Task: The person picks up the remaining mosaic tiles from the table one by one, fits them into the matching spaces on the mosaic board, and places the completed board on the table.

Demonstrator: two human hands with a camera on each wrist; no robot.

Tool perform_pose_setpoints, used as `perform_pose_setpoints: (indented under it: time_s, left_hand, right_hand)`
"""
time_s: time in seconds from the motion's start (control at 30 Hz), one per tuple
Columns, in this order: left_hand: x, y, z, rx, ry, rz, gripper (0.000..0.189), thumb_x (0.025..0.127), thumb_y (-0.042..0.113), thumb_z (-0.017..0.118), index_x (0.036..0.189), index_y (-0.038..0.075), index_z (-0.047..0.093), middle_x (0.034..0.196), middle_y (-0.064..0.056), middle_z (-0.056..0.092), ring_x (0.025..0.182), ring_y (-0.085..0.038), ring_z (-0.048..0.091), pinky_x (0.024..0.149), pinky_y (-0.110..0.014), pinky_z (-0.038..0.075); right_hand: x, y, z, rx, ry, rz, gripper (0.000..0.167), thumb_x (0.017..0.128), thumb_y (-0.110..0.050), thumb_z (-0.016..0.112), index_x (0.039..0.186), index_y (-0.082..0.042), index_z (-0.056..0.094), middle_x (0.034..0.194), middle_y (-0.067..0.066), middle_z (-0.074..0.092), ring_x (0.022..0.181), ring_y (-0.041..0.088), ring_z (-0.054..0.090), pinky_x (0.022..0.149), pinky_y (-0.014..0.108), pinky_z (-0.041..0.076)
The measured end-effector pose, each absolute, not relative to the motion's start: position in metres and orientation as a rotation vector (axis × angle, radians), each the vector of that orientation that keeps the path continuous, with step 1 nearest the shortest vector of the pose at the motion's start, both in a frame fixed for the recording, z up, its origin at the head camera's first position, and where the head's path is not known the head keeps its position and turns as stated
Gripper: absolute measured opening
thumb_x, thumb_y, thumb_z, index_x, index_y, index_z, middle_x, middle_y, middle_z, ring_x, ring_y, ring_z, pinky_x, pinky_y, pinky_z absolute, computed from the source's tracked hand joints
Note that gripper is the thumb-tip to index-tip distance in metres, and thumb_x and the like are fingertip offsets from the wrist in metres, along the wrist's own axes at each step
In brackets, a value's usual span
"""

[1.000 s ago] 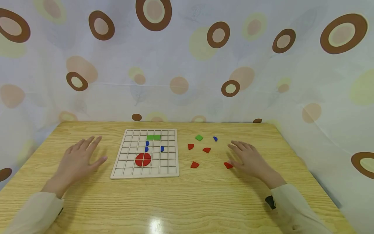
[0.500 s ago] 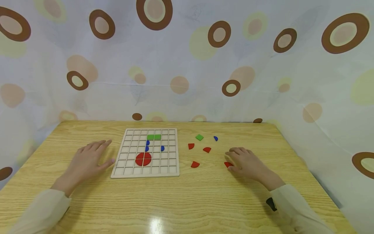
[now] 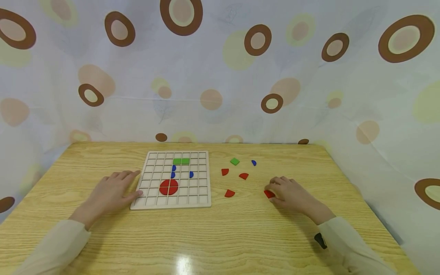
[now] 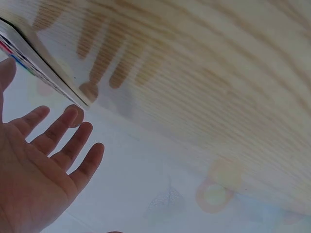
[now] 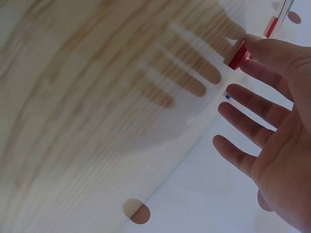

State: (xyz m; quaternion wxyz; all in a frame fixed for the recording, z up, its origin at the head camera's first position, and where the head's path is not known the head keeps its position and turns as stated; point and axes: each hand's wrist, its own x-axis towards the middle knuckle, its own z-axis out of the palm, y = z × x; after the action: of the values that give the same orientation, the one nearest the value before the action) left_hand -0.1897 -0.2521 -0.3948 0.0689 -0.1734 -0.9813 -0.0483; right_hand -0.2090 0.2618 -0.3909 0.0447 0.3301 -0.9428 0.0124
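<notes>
My left hand (image 3: 109, 194) is at the left edge of a pale square grid board (image 3: 201, 199), its thumb and fingertips touching the rim, fingers fairly straight. On the board are two green squares (image 3: 181, 161), three blue half-circles (image 3: 191, 174) and a red disc (image 3: 169, 187) made up of quarter pieces. To the right, my right hand (image 3: 293, 196) pinches a red quarter-circle piece (image 3: 269, 194) between thumb and index finger, low over the table. The right wrist view shows this piece (image 5: 237, 57) at the thumb tip, with the other fingers apart from it.
Between the board and my right hand lie three loose red quarter-circles (image 3: 229, 193), a green square (image 3: 235, 161) and a blue half-circle (image 3: 254, 163). The wooden table (image 3: 220, 236) meets a patterned cloth (image 3: 213, 68) behind and at both sides.
My left hand has moved right, from beside the board to its left edge. My right hand has closed its thumb and index finger on the red quarter-circle piece.
</notes>
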Motion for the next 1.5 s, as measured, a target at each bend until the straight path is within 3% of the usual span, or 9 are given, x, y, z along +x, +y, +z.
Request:
perform_pose_setpoints:
  time_s: [0.37,1.5]
  left_hand:
    - [-0.192,-0.249,-0.399,-0.54,-2.981,-0.138,0.062,0.087,0.047,0.055,0.134,0.008,0.044,0.13,-0.018,0.05,0.118,-0.042,0.045,0.089,-0.061,0.037]
    - [-0.204,-0.251,-0.408,-0.627,-2.957,-0.161,0.054,0.087,0.049,0.054,0.123,0.009,0.056,0.121,-0.015,0.056,0.11,-0.037,0.052,0.088,-0.056,0.041]
  right_hand:
    - [-0.21,0.262,-0.391,1.055,-2.886,0.033,0.027,0.081,-0.02,0.068,0.106,-0.011,0.063,0.099,0.002,0.058,0.087,0.018,0.052,0.069,0.036,0.045]
    - [-0.22,0.262,-0.395,1.069,-2.868,0.1,0.016,0.082,-0.023,0.068,0.094,-0.013,0.063,0.092,-0.001,0.058,0.08,0.013,0.051,0.065,0.032,0.045]
